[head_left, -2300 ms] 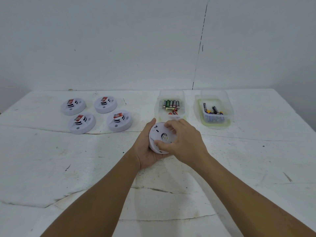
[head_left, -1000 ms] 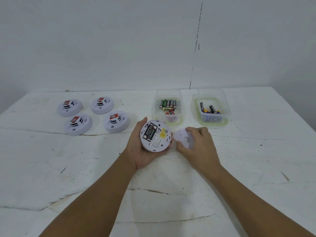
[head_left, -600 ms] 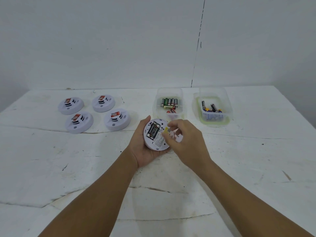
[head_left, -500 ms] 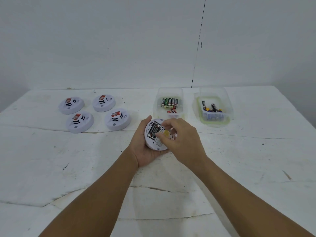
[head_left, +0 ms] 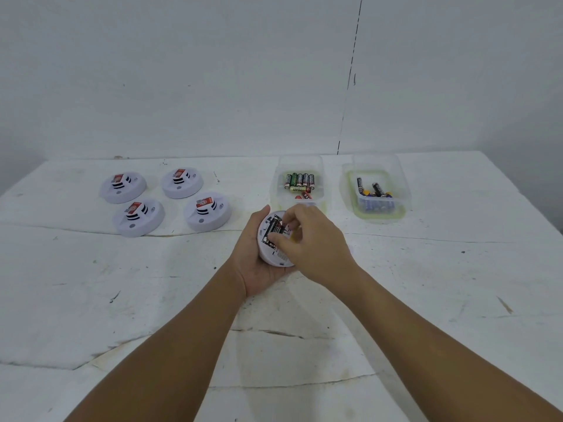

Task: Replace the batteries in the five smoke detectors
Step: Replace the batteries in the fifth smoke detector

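Left hand: cupped — fingers grasping the smoke detector.
Right hand: fingers pinched in its battery bay — contents hidden.

White smoke detectors with red labels, black slots; green-black batteries.

I see the tabletop bare across the near half and far right — open passage there. Four smoke detectors crowd the far left; two clear battery tubs block the far centre, with a narrow lane between them.
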A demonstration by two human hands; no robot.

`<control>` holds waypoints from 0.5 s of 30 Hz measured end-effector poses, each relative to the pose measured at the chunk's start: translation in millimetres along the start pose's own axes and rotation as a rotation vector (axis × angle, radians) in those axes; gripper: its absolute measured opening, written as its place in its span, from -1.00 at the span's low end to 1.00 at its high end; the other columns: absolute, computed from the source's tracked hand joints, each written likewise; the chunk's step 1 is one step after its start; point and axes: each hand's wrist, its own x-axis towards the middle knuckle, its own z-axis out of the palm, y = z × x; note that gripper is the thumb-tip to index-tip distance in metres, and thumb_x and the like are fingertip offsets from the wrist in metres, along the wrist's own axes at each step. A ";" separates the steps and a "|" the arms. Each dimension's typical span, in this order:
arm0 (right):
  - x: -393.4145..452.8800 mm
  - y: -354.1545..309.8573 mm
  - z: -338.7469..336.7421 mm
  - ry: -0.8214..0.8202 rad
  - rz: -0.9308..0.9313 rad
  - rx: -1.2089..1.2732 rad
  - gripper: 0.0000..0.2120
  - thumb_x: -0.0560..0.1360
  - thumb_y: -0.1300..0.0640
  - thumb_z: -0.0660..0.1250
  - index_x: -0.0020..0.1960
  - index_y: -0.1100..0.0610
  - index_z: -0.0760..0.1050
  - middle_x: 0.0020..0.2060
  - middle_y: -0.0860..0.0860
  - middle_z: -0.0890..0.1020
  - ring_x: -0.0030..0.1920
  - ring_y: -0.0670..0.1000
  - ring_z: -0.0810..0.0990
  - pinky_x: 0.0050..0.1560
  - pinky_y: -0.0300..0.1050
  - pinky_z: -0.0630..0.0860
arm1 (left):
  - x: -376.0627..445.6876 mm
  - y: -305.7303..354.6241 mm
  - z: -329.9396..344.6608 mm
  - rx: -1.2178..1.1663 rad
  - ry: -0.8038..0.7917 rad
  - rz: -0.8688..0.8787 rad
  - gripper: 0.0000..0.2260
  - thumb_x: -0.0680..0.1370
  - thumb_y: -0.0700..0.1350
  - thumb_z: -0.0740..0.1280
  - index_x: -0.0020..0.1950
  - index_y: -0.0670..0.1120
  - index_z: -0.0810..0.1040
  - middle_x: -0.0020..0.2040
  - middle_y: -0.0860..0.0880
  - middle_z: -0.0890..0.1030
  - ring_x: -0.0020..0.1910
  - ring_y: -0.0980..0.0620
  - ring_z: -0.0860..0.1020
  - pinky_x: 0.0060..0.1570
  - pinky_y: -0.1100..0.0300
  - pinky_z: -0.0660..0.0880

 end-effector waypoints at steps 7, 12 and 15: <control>-1.6 -2.4 10.4 -0.003 -0.019 0.004 -0.78 0.58 0.02 0.38 0.13 0.07 0.41 0.01 0.01 0.50 -0.04 0.06 0.54 0.00 0.09 0.53 | 3.0 -0.8 -4.4 0.038 0.038 0.016 -0.53 0.61 0.26 0.23 0.01 -0.07 0.76 0.02 -0.11 0.70 -0.04 -0.06 0.69 0.02 0.02 0.56; -6.4 -11.1 13.5 0.013 -0.043 0.075 -0.73 0.58 0.06 0.38 0.09 0.05 0.29 -0.05 0.01 0.48 -0.12 0.04 0.49 -0.14 0.01 0.48 | 3.8 -0.4 -3.0 -0.004 0.016 0.031 -0.51 0.63 0.25 0.21 -0.07 -0.08 0.77 -0.07 -0.09 0.72 -0.09 -0.03 0.71 -0.07 0.09 0.65; -4.4 -10.1 15.6 0.070 -0.013 0.138 -0.76 0.60 0.02 0.37 0.07 0.03 0.31 -0.07 -0.03 0.51 -0.15 -0.01 0.50 -0.17 -0.06 0.45 | 1.7 -0.8 -2.1 0.011 0.017 0.020 -0.53 0.63 0.26 0.22 0.04 -0.06 0.75 0.06 -0.11 0.70 0.07 -0.07 0.68 0.13 0.00 0.56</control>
